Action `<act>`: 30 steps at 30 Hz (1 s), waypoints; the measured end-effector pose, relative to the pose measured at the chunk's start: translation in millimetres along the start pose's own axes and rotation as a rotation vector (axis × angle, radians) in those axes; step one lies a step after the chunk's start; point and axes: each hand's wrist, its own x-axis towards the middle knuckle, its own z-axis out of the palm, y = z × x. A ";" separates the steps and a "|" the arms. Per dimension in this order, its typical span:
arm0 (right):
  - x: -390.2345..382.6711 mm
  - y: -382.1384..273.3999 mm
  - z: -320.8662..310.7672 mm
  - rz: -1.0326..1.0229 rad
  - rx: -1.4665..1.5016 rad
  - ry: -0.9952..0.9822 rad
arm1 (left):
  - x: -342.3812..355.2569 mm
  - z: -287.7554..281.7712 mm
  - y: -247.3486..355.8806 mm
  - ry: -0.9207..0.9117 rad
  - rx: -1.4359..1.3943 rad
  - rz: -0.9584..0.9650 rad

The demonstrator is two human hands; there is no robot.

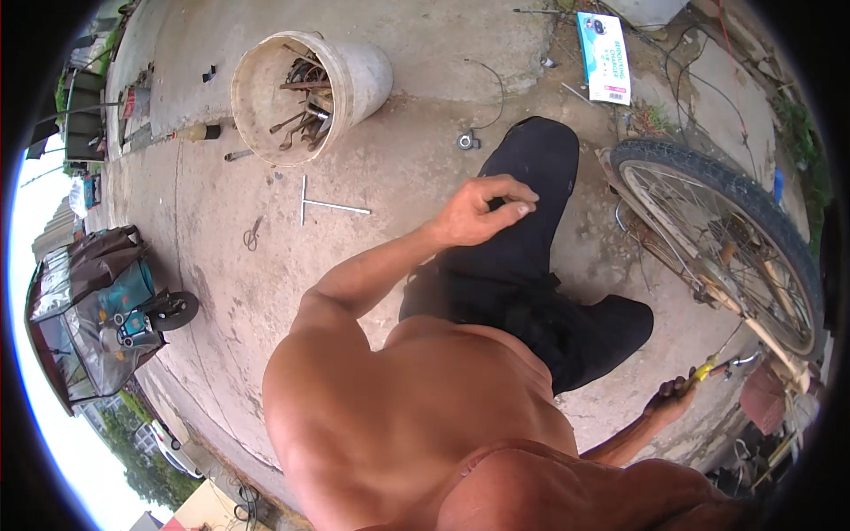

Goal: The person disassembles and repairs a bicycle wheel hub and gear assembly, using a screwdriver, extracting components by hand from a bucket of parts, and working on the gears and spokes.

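My left hand (487, 209) hovers over my dark-trousered thigh (531, 155), fingers loosely curled, thumb apart from them and nothing visible in it. My right hand (670, 398), low at the right, is closed on a yellow-handled tool (707, 368) with a thin shaft, which looks like a screwdriver. Just beyond that lie or hang small metal parts, too small to make out. Beside them is a bicycle wheel (792, 265) with a dark tyre and rusty spokes, attached to a pale frame (766, 332); whether the tool touches it I cannot tell.
A white bucket (363, 80) of metal tools, a T-shaped wrench (336, 206), a small clamp-like part (469, 139) and a printed white-and-blue packet (602, 57) are on the concrete (221, 221). A covered three-wheeler (97, 314) stands left. Wires trail at upper right.
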 end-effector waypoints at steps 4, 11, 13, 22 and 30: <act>7.2 2.3 -7.0 0.071 0.073 0.003 | -133.8 -122.5 -168.3 0.633 -0.103 -0.708; 11.3 -13.9 -3.1 0.136 0.043 0.003 | -360.2 -248.2 -310.3 1.189 -0.103 -1.310; 0.8 -28.0 -8.3 0.121 0.029 0.013 | -335.2 -228.0 -333.2 1.123 -0.206 -1.387; -5.0 -34.8 2.4 0.163 0.016 0.035 | -297.1 -225.7 -392.2 1.128 -0.361 -1.418; -2.7 -30.1 0.5 0.185 0.034 -0.019 | -219.2 -160.9 -341.3 0.905 -0.935 -1.215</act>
